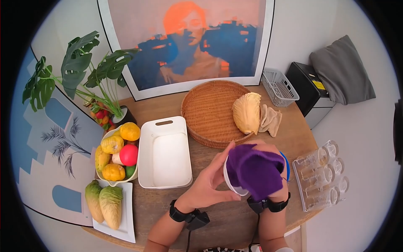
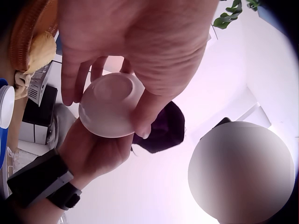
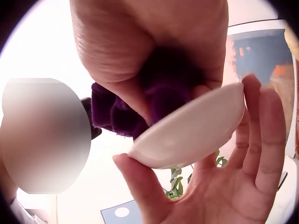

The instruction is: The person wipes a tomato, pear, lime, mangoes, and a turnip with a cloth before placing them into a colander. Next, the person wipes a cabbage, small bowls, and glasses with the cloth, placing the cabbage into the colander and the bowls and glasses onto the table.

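My left hand (image 1: 208,185) holds a small white bowl (image 2: 108,112) above the table, thumb on one side of the rim and fingertips on the other. The bowl is tilted; its smooth outside and round foot show in the left wrist view. A purple cloth (image 1: 256,170), bunched up, is gripped by my right hand (image 3: 121,42). The cloth is pushed against the inside of the bowl and partly covers it in the head view. Part of a blue rim (image 1: 287,166) shows behind my right hand, and a white dish (image 2: 5,106) lies over the blue in the left wrist view.
Left on the table are a white bin (image 1: 164,181), a bowl of fruit (image 1: 99,170) and a white plate (image 1: 129,227) with vegetables. A round wicker tray (image 1: 205,113) with a cabbage (image 1: 247,113) lies behind. Several glasses (image 1: 323,174) stand at right, a grey basket (image 1: 280,87) behind.
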Motion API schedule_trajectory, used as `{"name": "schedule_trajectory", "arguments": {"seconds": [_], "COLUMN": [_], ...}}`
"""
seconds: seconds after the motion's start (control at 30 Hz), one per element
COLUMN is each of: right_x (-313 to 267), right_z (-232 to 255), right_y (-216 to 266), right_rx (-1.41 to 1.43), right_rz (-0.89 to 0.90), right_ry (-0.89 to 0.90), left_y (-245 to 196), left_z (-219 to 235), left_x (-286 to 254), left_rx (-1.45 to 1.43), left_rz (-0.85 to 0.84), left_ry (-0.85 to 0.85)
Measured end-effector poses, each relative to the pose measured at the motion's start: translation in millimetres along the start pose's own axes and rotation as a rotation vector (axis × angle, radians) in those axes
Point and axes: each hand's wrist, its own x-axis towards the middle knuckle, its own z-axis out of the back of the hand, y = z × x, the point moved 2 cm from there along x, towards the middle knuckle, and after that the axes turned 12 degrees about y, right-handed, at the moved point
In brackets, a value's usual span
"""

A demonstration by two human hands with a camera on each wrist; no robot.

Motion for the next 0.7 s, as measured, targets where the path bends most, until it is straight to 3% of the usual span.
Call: {"name": "schedule_trajectory", "arguments": {"seconds": [0.1,0.17,0.23,0.27,0.33,0.37,0.47,0.63,0.7], "right_x": [2,0,-11,-12,-12,-4,-3,-11,3], "right_z": [3,3,6,7,10,4,0,-1,-6], "right_y": [-2,-1,-1,-2,0,4,7,7,21], "right_rx": [-0.196,-0.287,-0.346,-0.345,-0.410,-0.167,-0.026,-0.205,-0.250], "right_rz": [-0.030,-0.008,-0.101,-0.100,-0.068,0.023,0.025,-0.015,0.010], "right_ry": [-0.006,-0.019,-0.322,-0.318,-0.266,-0.175,-0.025,-0.127,0.101], "left_y": [11,13,14,14,12,17,20,17,17], "left_z": [3,8,12,14,12,12,12,14,10], "left_x": [-6,-7,-5,-4,-1,-4,-8,-10,-7], "left_rx": [0.010,-0.127,-0.206,-0.285,-0.212,-0.184,-0.105,-0.029,-0.005], "left_rz": [0.072,0.016,0.022,0.029,0.015,0.004,-0.022,0.016,0.130], "left_ry": [-0.039,-0.195,-0.252,-0.309,-0.339,-0.371,-0.428,-0.541,-0.548]}}
